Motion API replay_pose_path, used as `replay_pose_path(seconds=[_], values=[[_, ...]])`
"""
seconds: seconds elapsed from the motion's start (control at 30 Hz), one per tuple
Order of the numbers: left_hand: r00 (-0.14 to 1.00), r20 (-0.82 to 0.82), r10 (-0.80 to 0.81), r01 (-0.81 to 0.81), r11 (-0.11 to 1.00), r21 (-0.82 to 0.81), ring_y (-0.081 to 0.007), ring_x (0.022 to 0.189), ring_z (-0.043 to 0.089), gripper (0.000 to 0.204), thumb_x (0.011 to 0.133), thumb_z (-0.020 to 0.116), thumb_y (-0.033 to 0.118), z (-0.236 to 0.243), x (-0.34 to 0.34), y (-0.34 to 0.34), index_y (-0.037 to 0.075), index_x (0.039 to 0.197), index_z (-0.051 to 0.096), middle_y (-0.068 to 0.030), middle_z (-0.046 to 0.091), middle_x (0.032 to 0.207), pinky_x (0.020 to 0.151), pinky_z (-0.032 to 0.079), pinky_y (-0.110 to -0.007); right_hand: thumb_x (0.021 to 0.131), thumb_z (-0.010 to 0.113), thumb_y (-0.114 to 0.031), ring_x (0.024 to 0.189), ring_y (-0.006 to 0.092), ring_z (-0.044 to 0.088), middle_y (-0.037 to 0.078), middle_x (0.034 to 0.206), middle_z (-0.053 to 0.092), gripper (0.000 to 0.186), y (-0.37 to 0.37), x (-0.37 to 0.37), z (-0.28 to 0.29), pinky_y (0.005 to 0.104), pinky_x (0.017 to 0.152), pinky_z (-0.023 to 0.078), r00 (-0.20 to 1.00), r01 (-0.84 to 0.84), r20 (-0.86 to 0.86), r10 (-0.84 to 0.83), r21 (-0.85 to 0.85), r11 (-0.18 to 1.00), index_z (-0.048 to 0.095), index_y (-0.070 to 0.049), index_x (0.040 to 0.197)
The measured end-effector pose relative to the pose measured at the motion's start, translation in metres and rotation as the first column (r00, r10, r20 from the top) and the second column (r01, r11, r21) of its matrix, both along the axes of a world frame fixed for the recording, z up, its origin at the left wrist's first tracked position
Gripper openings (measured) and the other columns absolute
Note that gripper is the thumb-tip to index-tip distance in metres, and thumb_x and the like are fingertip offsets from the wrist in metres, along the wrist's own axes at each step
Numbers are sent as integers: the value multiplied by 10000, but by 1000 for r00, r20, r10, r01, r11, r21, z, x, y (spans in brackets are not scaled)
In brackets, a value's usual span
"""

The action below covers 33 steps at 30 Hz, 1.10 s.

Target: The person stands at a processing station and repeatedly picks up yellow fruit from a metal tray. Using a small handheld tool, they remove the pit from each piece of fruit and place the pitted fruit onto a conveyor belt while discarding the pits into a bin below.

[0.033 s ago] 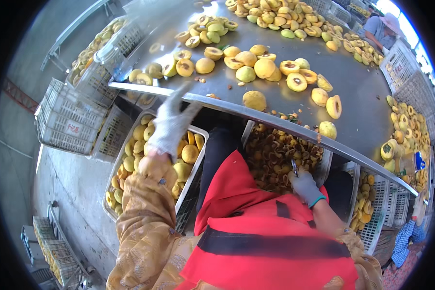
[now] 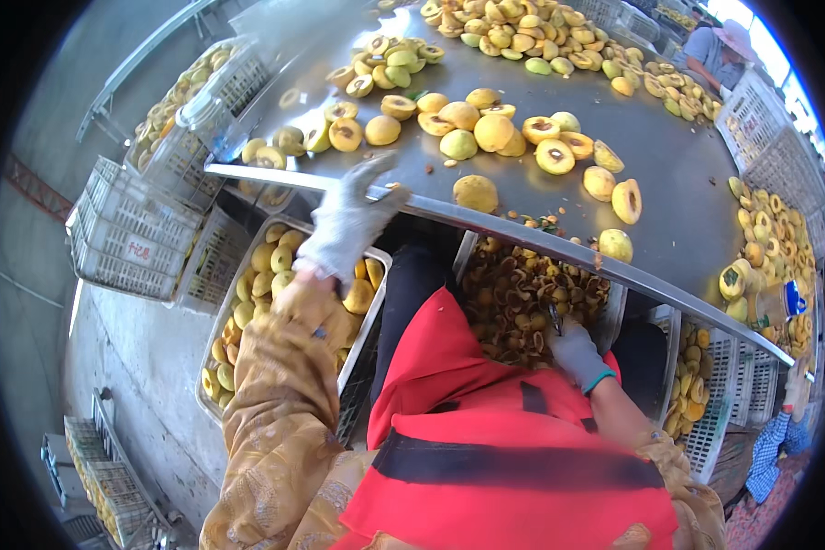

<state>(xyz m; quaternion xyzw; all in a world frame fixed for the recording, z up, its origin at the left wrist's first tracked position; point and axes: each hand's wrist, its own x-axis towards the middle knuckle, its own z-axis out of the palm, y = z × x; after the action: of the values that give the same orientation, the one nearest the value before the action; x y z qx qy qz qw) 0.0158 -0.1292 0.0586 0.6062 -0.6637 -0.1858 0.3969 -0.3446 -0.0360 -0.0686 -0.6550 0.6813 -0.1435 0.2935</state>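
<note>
My left hand [image 2: 348, 220], in a pale glove, hovers by the front edge of a metal table [image 2: 669, 174], fingers spread and nothing in them. Below its wrist, a white crate [image 2: 365, 328] holds yellow fruit halves that look like peaches. Pitted and unpitted peach halves [image 2: 555, 157] lie scattered across the tabletop, and one rounded peach [image 2: 476, 193] sits near the edge. Lower right, my gloved right hand [image 2: 577, 353] closes on a small tool with a dark metal tip [image 2: 555, 318]; its handle is hidden. That tip is over a bin of brown pits and scraps [image 2: 513, 302].
White slatted crates [image 2: 133, 243] are stacked on the left, others [image 2: 756, 119] at the far right. A clear jar with a blue lid [image 2: 779, 304] lies among fruit at the right. One person [image 2: 720, 55] is across the table; another's checked sleeve [image 2: 768, 458] shows lower right.
My left hand has moved a little to the right along the table edge, fingers still spread. The right hand stays in place with the tool.
</note>
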Motion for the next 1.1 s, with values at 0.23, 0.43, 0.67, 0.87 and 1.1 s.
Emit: replay_pose_path(seconds=[0.23,0.43,0.67,0.87,1.1], values=[[740,493,-457,213,855,473,-298,1045,611,674,642,795,370,-19,-100,-107,104,1230,601,-140,643,1145,907,468,-364,867,514,-312,624,317,613,195,689,607,328,-1,-27,-18,429,586,478,992,-72,116,55,148,986,588,4,909],[870,-490,-63,273,887,372,-191,882,624,567,752,743,207,-25,-98,-97,-14,1231,536,-101,644,1017,792,501,-339,858,530,-314,877,401,624,249,894,645,365,3,-30,-2,449,777,480,925,113,323,-202,273,955,601,30,954],[939,-109,-325,343,883,321,-180,1034,586,695,752,784,272,-3,-153,-68,3,1317,481,-159,596,1183,901,461,-292,866,547,-298,721,314,654,179,743,642,327,9,-27,22,412,654,510,900,-5,425,-98,234,972,601,13,948],[665,531,-525,248,826,507,-318,1113,583,759,627,808,308,-6,-201,-96,65,1290,531,-168,604,1216,952,452,-356,871,555,-278,423,151,522,63,551,548,268,12,-33,15,299,403,404,849,-13,512,-134,272,962,563,-12,843],[730,-675,-105,493,765,415,-267,1055,576,641,801,750,216,-24,-157,-98,-10,1308,430,-137,569,1170,861,518,-375,909,556,-202,540,64,499,-27,654,512,124,7,-50,92,231,459,380,410,-58,902,-131,170,984,546,-83,879]])
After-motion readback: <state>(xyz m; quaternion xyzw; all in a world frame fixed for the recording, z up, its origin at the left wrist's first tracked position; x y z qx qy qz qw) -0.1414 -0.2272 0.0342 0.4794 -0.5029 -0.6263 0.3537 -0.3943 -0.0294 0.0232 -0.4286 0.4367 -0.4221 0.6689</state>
